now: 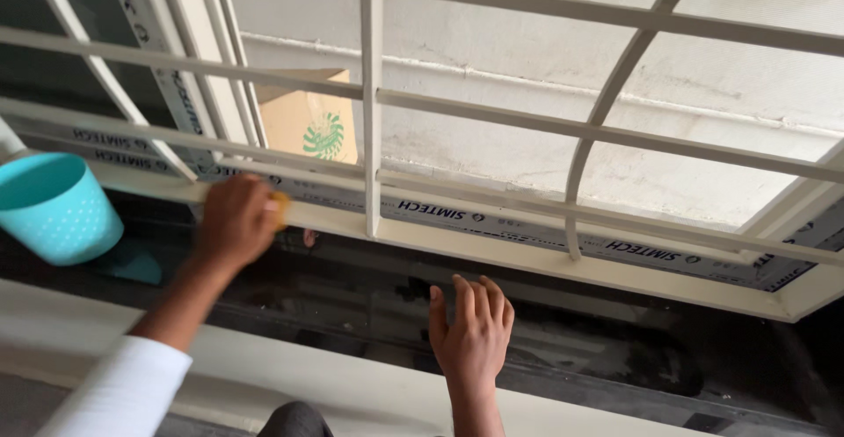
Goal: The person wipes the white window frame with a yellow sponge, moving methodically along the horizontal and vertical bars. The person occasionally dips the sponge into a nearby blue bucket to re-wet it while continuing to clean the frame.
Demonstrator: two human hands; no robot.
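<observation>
- Yellow sponge [280,206] mostly hidden, peeks out right of left hand [236,220], pressed on the window frame's bottom rail [492,248], left part of scene.
- Left hand fingers curled tight around sponge; white sleeve [123,389] near-left.
- Right hand [470,331] flat, fingers together, holds nothing, rests on dark sill [615,349] near centre.
- Teal bucket [53,208] sits on the sill far left, close to left hand.
- Grille bars [372,94] close above rail; open sill room to the right.

matt painted metal grille [373,94], dotted plastic bucket [54,208], rough plaster wall [492,41].
</observation>
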